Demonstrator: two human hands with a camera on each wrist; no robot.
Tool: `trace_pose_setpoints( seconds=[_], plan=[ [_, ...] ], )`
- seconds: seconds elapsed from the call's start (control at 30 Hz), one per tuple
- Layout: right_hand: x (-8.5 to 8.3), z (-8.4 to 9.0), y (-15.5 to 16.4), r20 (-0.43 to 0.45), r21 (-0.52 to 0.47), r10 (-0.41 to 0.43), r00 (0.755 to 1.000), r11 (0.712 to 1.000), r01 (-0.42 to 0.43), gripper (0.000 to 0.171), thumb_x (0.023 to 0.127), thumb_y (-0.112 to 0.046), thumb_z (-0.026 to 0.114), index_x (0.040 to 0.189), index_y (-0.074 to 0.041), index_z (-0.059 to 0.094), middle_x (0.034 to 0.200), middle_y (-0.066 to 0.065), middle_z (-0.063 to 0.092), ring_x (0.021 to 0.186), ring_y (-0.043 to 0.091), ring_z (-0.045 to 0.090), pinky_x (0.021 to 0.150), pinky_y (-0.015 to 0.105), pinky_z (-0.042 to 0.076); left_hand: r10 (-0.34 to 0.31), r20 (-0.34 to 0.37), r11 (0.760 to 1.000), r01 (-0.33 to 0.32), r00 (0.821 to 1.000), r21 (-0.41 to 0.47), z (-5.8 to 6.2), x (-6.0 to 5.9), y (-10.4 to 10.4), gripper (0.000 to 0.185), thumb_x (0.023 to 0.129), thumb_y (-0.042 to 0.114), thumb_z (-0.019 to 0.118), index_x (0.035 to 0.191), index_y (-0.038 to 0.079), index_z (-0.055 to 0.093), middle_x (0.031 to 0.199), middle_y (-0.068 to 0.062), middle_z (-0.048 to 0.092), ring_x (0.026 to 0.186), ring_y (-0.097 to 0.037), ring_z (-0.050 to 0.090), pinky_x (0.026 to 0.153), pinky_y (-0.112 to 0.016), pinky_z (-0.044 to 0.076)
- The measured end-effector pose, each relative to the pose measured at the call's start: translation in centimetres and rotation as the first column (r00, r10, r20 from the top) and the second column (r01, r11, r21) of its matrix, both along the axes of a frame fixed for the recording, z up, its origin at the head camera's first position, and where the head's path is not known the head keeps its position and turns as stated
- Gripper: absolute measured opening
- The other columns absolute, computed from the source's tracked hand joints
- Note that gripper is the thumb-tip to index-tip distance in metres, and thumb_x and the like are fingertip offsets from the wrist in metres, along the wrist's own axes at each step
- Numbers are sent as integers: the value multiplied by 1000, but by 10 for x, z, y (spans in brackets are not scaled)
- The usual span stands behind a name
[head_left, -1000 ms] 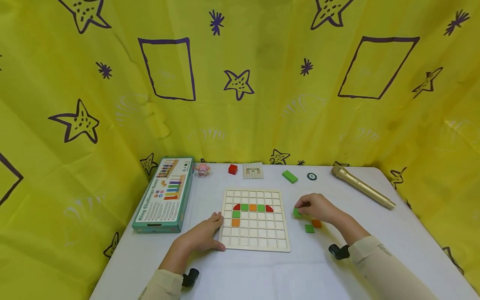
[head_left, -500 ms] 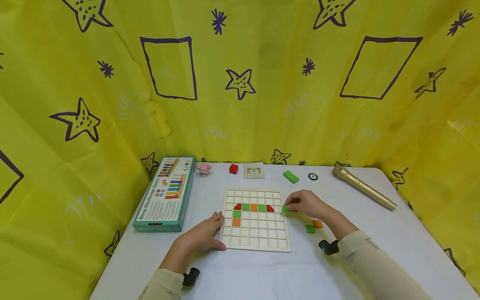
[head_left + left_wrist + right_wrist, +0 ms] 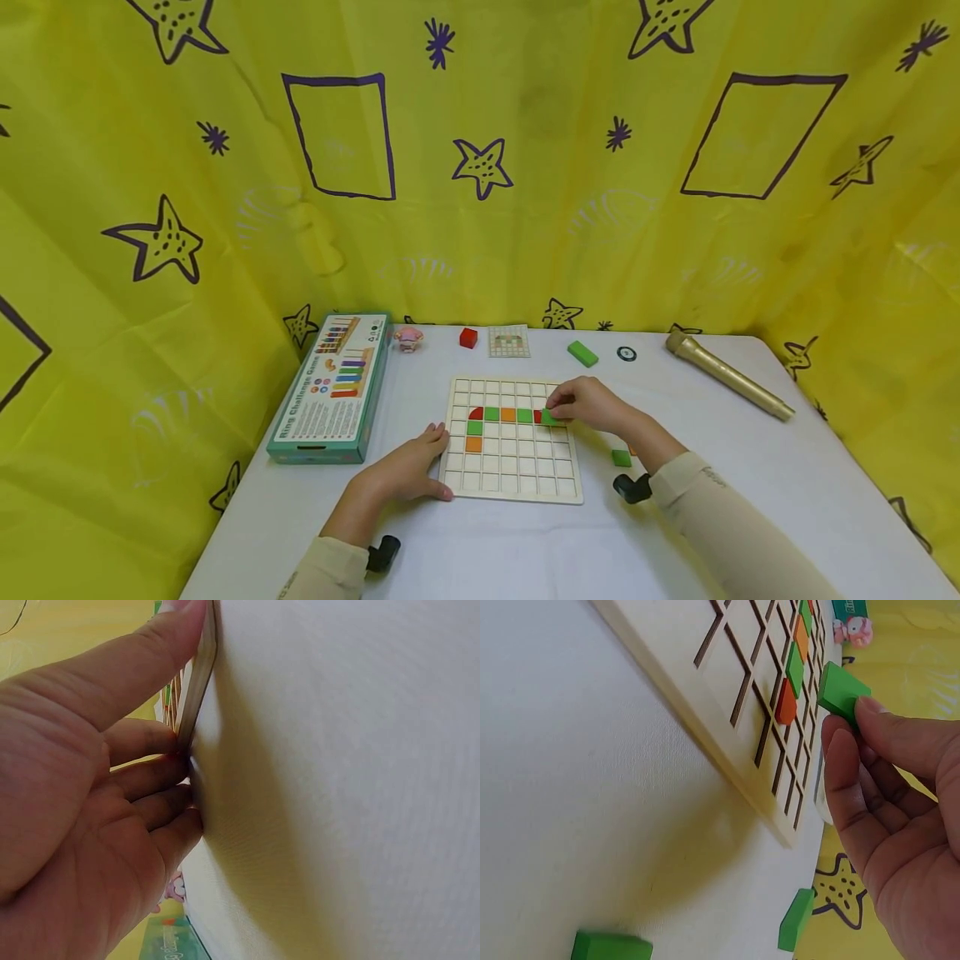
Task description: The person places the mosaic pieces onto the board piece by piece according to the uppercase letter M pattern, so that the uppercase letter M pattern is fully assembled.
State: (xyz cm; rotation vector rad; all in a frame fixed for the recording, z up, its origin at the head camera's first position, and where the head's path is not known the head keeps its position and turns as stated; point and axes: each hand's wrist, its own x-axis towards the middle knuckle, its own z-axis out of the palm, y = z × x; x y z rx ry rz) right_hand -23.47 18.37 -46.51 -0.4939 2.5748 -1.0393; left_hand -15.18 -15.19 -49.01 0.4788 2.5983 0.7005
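Nearest, the left hand [image 3: 408, 471] lies flat-fingered against the wooden grid board [image 3: 512, 479]. One green tile [image 3: 620, 457] rests on the table [image 3: 480, 550]. The right hand [image 3: 588, 404] pinches another green square tile [image 3: 551, 417] over the board's right side, where seven tiles sit.

The white surface [image 3: 525, 542] in front of me carries a wooden grid board [image 3: 513, 467] at its middle and a teal game box [image 3: 330, 390] to my left. Along the far edge lie a pink figure [image 3: 408, 337], a red block [image 3: 468, 337], a small pattern card [image 3: 508, 341], a green block [image 3: 582, 353], a dark ring [image 3: 626, 353] and a gold tube [image 3: 723, 374]. A green tile [image 3: 620, 457] lies just right of the board.
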Motion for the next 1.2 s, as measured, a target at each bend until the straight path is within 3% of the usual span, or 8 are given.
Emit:
trace_pose_setpoints(
  seconds=[0.23,0.53,0.83,1.2],
  plan=[
    [-2,-1,-15,-25,25,29,999,999,-29,4,93,-10,73,95,-9,76,92,-4,70,89,18,57,84,36,51,3,-4,1000,-3,1000,-2,1,-1,-1,102,75,36,88,155,0,35,164,-11,26,153,-29,17,120,-48,24],
    [-6,-5,-34,10,37,51,999,998,-52,5,93,-15,73,92,-11,76,87,-6,69,85,16,57,80,32,51,-29,-24,999,30,999,14,1,0,-3,100,77,35,87,153,-3,36,164,-14,25,152,-31,18,121,-48,23],
    [-8,-10,-46,-22,33,94,995,995,-93,7,92,-16,75,90,-10,76,87,-6,70,83,15,57,78,32,51,-7,-7,1000,8,1000,17,4,0,-1,101,75,34,88,154,-2,36,164,-13,25,152,-31,18,120,-49,24],
    [-6,-14,-58,7,35,91,996,995,-91,6,93,-16,74,91,-11,77,88,-7,69,86,16,55,78,32,49,-12,-12,1000,12,1000,19,3,1,-1,100,76,33,88,153,-3,36,164,-14,26,152,-31,18,120,-48,24]
  ],
)
